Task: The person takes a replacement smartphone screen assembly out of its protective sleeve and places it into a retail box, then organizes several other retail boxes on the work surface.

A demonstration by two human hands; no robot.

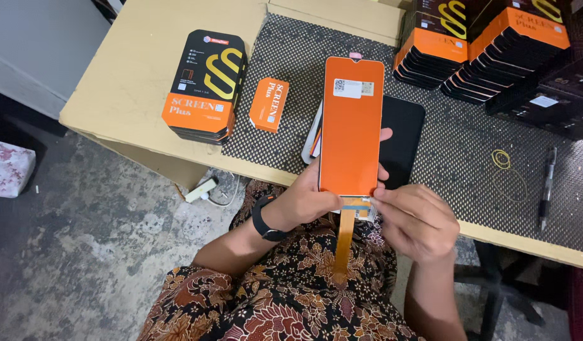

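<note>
My left hand [307, 201] grips the lower edge of a tall orange phone screen panel [350, 132], held upright over the table edge, with a white sticker near its top. An orange flex ribbon [344, 243] hangs from its bottom over my lap. My right hand [416, 221] pinches the panel's bottom right corner where the ribbon joins. Behind the panel a black flat panel [402, 139] lies on the mat. My left wrist bears a black watch [263, 218].
A black dotted mat [468, 158] covers the wooden table [127, 82]. A stack of black-and-orange boxes [206, 85] and a small orange box [269, 104] sit left. More box stacks [493, 44] stand at the back right. A pen [546, 186] and yellow rubber bands [501, 158] lie right.
</note>
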